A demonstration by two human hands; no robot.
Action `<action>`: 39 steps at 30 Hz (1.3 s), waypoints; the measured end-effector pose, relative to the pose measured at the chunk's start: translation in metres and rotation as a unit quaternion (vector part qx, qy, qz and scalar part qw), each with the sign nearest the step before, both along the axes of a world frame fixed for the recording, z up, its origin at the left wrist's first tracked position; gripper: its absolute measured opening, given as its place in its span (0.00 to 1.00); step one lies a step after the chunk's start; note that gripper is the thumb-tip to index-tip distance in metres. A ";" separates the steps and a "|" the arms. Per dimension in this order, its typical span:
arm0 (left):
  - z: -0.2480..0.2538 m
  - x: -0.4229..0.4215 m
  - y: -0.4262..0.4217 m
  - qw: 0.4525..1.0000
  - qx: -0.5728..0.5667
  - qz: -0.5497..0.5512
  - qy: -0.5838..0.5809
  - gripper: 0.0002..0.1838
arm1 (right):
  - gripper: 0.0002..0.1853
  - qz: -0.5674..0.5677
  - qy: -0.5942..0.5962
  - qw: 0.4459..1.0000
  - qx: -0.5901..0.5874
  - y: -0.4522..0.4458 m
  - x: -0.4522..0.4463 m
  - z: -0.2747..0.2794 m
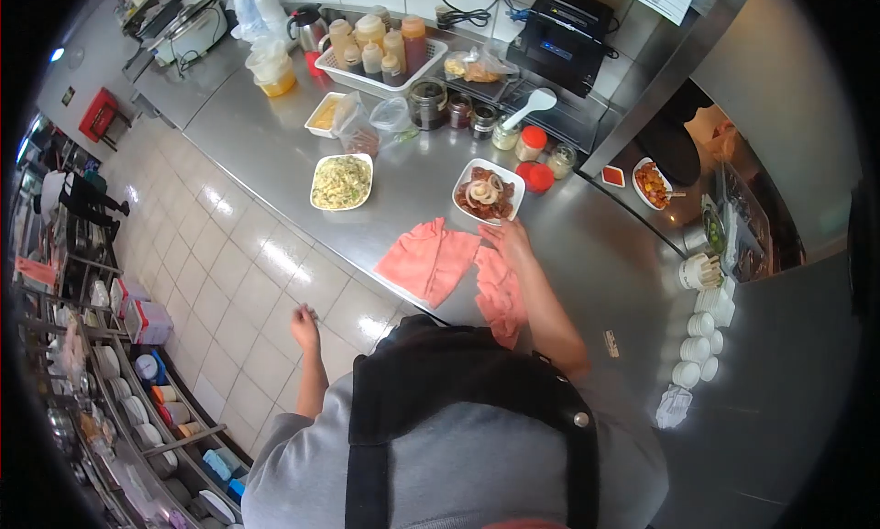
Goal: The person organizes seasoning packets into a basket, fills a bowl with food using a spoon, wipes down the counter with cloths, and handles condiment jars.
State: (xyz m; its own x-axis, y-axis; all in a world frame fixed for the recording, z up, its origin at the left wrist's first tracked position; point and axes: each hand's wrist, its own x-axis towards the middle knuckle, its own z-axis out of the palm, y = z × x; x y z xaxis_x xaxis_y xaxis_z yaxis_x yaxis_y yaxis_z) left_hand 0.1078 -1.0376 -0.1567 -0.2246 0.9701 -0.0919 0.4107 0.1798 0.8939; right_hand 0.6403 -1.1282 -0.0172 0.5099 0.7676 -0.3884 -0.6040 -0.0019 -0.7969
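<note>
My right hand (510, 244) is at the near rim of a white square bowl (463, 204), its fingers gripping the edge. In the bowl lies browned meat (472, 208) topped with pale onion rings (484, 192). Just below that hand, two pink cloths (426, 261) (500, 295) lie at the counter's front edge. My left hand (305, 327) hangs off to the left above the tiled floor, fingers curled, with nothing visible in it. Farther left on the counter stands a white bowl of pale yellow-green food (342, 181), apart from both hands.
Behind the bowls are a white basket of sauce bottles (390, 78), several jars (427, 104), plastic bags (353, 126) and a black printer (564, 38). A plate of food (652, 182) and stacked white cups (697, 346) stand right. Shelves (119, 391) and another person (78, 197) are left.
</note>
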 end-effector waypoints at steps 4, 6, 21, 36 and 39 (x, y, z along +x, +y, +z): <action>0.067 0.043 0.096 0.988 0.077 -0.024 -0.128 0.20 | 0.21 -0.010 -0.016 1.000 -0.021 0.009 0.008 -0.010; 0.098 0.075 0.132 0.979 0.054 -0.047 -0.190 0.20 | 0.20 -0.017 -0.033 0.999 -0.039 0.005 0.010 -0.011; 0.125 0.171 0.180 0.930 -0.202 -0.074 -0.299 0.07 | 0.17 -0.077 -0.099 0.989 -0.082 -0.159 0.041 0.009; 0.113 0.097 0.205 0.855 -0.145 0.027 -0.496 0.27 | 0.17 -0.411 -0.104 0.904 -0.064 -0.237 0.218 0.020; 0.122 0.120 0.189 0.850 -0.165 0.021 -0.500 0.31 | 0.19 -0.407 -0.107 0.904 -0.074 -0.248 0.263 0.012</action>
State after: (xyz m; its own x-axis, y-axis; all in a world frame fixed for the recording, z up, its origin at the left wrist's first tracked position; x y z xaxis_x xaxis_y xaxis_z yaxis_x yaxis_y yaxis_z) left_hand 0.2281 -0.8490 -0.0351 0.0910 0.8476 -0.5227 -0.5374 0.4837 0.6908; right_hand 0.9035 -1.3758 -0.0055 0.9580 0.0529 -0.2817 -0.2856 0.2577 -0.9230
